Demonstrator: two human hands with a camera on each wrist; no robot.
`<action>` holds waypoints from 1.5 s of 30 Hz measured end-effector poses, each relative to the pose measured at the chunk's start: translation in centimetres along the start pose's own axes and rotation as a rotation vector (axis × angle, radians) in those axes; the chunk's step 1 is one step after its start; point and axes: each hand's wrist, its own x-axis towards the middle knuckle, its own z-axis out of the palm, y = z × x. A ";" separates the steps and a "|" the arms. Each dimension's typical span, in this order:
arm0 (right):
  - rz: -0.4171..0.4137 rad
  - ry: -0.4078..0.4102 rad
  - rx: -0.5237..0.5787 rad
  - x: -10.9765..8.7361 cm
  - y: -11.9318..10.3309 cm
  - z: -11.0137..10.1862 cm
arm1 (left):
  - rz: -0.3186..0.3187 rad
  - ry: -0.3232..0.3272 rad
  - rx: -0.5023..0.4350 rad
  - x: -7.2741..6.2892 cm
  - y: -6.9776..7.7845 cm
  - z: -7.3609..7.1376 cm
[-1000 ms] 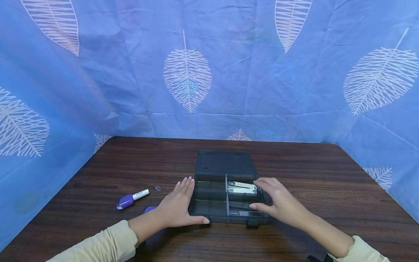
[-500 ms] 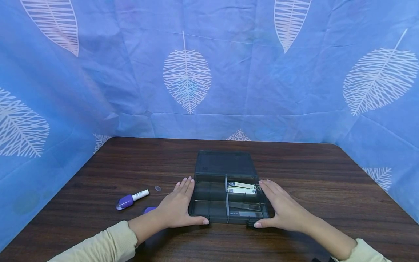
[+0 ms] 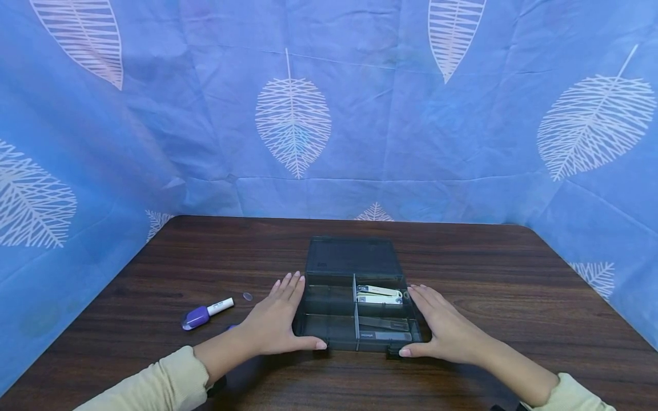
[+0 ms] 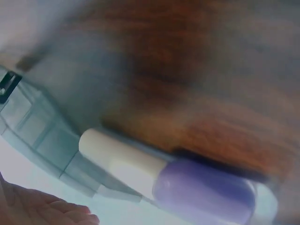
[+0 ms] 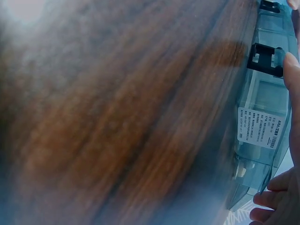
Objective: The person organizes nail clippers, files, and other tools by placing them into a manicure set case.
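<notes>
A dark see-through compartment box (image 3: 331, 328) lies on the table, its lid (image 3: 354, 255) folded back. Along the box's left side, my left hand (image 3: 277, 317) rests with straight fingers, thumb at the front edge. My right hand (image 3: 444, 325) flanks the right side the same way; in the right wrist view its thumb (image 5: 291, 70) is at a black latch (image 5: 266, 60). Pale nail clippers (image 3: 379, 294) sit in the back right compartment. A flat grey strip with small print (image 3: 385, 335) lies in the front right one. Both left compartments look bare.
A purple nail polish bottle (image 3: 197, 317) with a white cap lies left of my left hand, near a small clear disc (image 3: 247, 297). Another purple item is mostly hidden behind my left wrist; a nail polish bottle (image 4: 201, 190) fills the left wrist view's lower part. Blue cloth (image 3: 354, 142) hangs behind.
My right hand has left the right compartments, where its fingertips reached in, and moved to the box's right side. My left hand has shifted slightly left, covering more of the second purple item.
</notes>
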 end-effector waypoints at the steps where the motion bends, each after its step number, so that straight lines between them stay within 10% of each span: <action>1: 0.002 -0.002 0.000 0.0 0.0 0.0 | 0.002 0.011 -0.002 -0.1 0.0 -0.2; 19: 0.005 -0.040 -0.025 0.0 -0.2 -0.4 | 0.060 0.294 -0.051 -3.6 -4.3 -2.2; 45: 0.009 -0.047 -0.014 0.0 -0.1 -0.3 | 0.052 0.098 -0.078 -7.8 -8.4 -1.2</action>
